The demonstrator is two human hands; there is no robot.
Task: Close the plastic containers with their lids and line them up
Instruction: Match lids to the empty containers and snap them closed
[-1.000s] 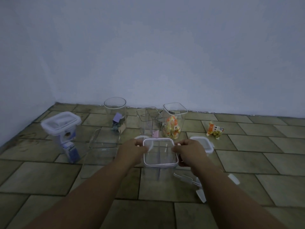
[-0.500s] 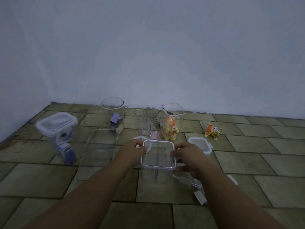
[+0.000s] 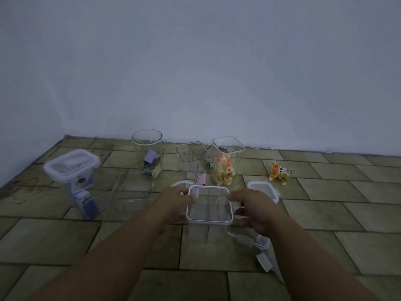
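A clear square container [image 3: 208, 233] stands on the tiled floor in front of me, with a white-rimmed lid [image 3: 209, 206] on top. My left hand [image 3: 173, 203] grips the lid's left edge, thumb on the far corner. On the right edge my right hand [image 3: 253, 210] holds the lid with curled fingers. A lidded container [image 3: 72, 168] with blue contents stands at the left. Open containers stand behind: a round one [image 3: 147, 148], a square one [image 3: 192, 157], a tall one [image 3: 227, 161] with candies, and a flat one [image 3: 132, 189].
A loose white lid [image 3: 263, 190] lies right of my hands, and another lid [image 3: 261, 248] with open clips lies near my right forearm. A candy packet [image 3: 280, 172] sits at the right. A pink binder clip [image 3: 202, 179] lies behind the held container. The wall [image 3: 195, 72] runs close behind.
Both hands have stayed on the lid. My right hand has slid from the far right corner toward the near right side. The view has shifted slightly.
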